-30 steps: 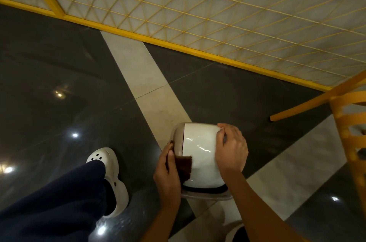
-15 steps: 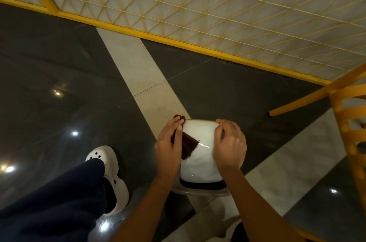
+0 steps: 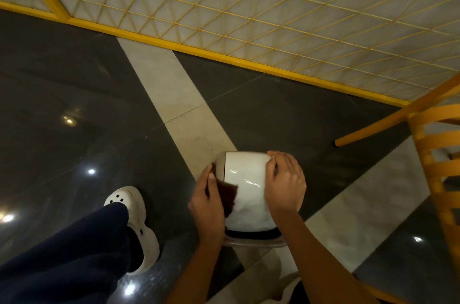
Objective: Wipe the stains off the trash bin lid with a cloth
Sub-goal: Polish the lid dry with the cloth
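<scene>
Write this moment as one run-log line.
left hand: holds dark brown cloth on glossy white bin lid | right hand: grips lid edge | stage: wiping

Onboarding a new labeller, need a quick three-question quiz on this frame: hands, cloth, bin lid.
1. True or false: the cloth is white.
2. Which hand presses the cloth against the trash bin lid? A) left B) right C) neither
3. Fill in: the right hand grips the lid's ___ side.

Key:
1. False, it is dark brown.
2. A, the left hand.
3. Right.
</scene>
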The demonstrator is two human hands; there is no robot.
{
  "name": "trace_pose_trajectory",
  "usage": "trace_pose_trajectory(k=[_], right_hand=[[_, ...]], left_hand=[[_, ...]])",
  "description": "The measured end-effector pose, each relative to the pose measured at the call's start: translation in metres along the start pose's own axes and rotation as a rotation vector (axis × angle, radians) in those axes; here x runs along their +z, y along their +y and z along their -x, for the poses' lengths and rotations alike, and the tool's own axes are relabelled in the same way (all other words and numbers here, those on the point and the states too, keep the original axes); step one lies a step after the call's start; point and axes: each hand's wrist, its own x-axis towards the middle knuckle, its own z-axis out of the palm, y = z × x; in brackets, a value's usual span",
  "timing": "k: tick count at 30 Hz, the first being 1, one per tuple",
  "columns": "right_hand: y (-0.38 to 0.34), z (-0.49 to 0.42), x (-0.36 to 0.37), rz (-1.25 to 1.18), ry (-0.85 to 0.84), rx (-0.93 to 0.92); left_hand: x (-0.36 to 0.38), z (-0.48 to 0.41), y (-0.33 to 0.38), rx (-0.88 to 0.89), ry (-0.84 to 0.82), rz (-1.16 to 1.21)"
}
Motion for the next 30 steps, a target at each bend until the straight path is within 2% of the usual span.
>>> trace_pose_trajectory(k=[6, 10, 13, 16, 19, 21, 26, 30], right_hand=[[0.003, 0.0, 0.004, 0.042, 0.001, -0.008], [0.005, 0.0, 0.007, 0.053, 0.018, -0.008], [0.006, 0.001, 0.008, 0.053, 0.024, -0.01], [0.005, 0.001, 0.007, 0.051, 0.019, -0.01], [0.005, 0.001, 0.006, 0.042, 0.016, -0.004], [0.003, 0.002, 0.004, 0.04, 0.003, 0.0], [0.005, 0.003, 0.005, 0.186, -0.087, -0.027], [0.001, 0.002, 0.0, 0.079, -0.011, 0.061]], left_hand=[[0.019, -0.07, 0.042, 0.128, -0.273, -0.342], [0.039, -0.071, 0.056, 0.404, -0.393, -0.734], [0.038, -0.059, 0.052, 0.64, -0.406, -0.81], [0.025, -0.066, 0.053, 0.573, -0.388, -0.713], [0.029, -0.076, 0.057, 0.434, -0.396, -0.813], [0.041, -0.07, 0.064, 0.45, -0.417, -0.882], [0.075, -0.026, 0.075, 0.599, -0.569, -0.721], [0.064, -0.026, 0.07, 0.505, -0.548, -0.697]])
